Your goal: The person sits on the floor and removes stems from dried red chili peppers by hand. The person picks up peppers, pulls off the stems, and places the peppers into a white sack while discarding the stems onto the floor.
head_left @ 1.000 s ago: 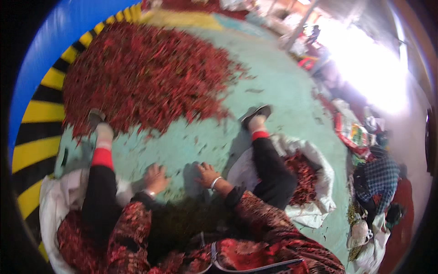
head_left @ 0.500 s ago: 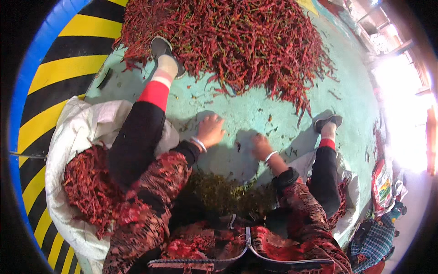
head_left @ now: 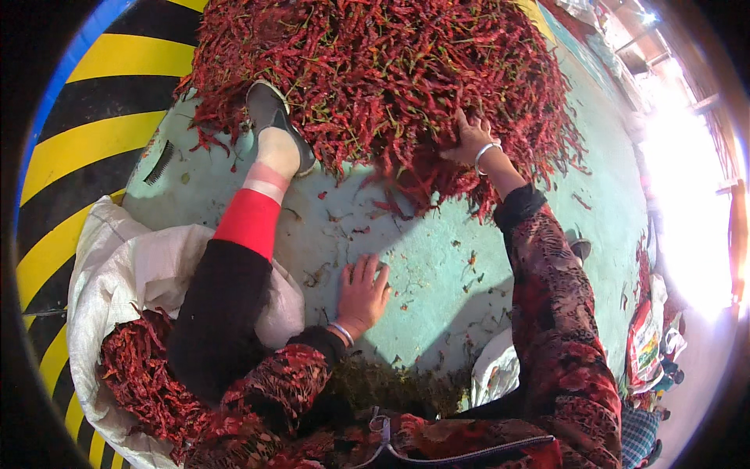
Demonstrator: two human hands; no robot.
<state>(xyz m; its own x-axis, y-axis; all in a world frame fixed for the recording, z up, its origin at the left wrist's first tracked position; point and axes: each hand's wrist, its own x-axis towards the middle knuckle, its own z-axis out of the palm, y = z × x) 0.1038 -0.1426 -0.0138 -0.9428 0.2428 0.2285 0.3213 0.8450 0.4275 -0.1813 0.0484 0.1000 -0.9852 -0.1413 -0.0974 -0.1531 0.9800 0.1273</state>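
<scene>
So a second ago both hands were down flat on the green floor [head_left: 437, 258] close to the body, and now the right hand [head_left: 469, 141] has stretched way out and dug into the near edge of the big pile of dried red chillies [head_left: 391, 70]. Its grip looks closed around a bunch of them, fingers buried in the pods. My guess is a fresh handful is about to get raked back toward the person. The left hand [head_left: 361, 295] hasn't really moved: palm down on the floor, fingers spread, holding nothing, just propping.

Counting things: one large chilli pile, one white sack [head_left: 117, 273] at the person's left with a smaller load of chillies [head_left: 137, 375] in it, and a heap of green stems [head_left: 391, 384] right in front of the lap. One grey shoe [head_left: 269, 109] at the pile's edge, one bangle on each wrist. Scattered bits on the floor between.
</scene>
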